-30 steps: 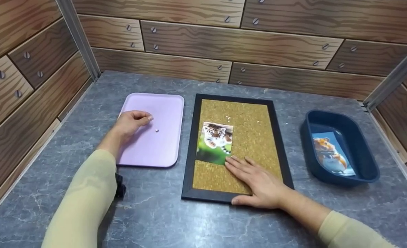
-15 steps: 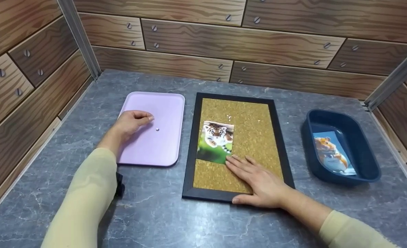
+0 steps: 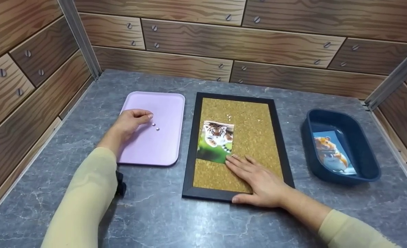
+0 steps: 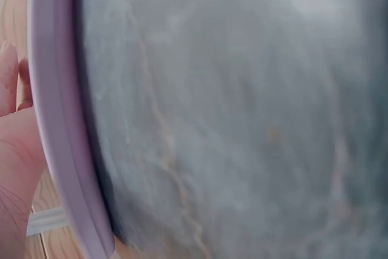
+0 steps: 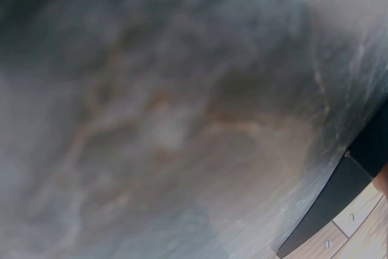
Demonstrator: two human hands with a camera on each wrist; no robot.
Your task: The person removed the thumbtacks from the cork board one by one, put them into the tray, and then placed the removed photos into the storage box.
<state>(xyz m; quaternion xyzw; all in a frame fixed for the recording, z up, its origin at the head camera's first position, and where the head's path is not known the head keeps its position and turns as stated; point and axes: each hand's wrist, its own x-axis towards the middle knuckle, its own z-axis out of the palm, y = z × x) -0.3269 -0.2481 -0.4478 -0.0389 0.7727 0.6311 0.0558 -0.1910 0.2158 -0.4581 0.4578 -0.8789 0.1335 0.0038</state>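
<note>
Over the lilac tray my left hand has its thumb and index finger brought together at the tips. Anything between them is too small to make out. Two tiny silvery beads or pin heads lie on the tray just beside those fingertips. My right hand rests flat on the black-framed cork board, thumb on its front edge. Its fingertips touch the lower right corner of a tiger cub photo. The left wrist view has the tray's rim in front of part of the left hand.
Tiny pale bits dot the upper cork. A deep navy container on the right holds a hamster picture. The grey marbled table has wood-patterned walls behind and at its sides.
A second tiny silvery piece now shows on the tray by my left fingertips, where one showed before. The left hand has shifted only very slightly; the right hand stays in place.
</note>
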